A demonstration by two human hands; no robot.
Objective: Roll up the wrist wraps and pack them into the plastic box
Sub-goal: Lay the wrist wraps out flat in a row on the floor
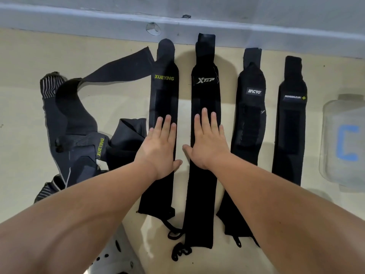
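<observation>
Far left, a tangled grey wrap (75, 119) lies twisted in a heap. It looks limp and light, and I'd straighten it before rolling. My left hand (160, 147) lies flat, fingers straight, on the XUEYING wrap (164, 95) and grips nothing. My right hand (207, 143) rests just as flat on the XTEP wrap (205, 91) beside it. The third wrap (249, 115) and fourth wrap (290, 125) lie straight farther right. The plastic box (343, 143) sits at the far right edge, near the fourth wrap. All seem soft, stretchy and unlikely to slip, so I'd pinch each near end and roll toward its narrow far tab. They rest on a pale beige floor (23, 56) against a grey wall base (79, 14).
</observation>
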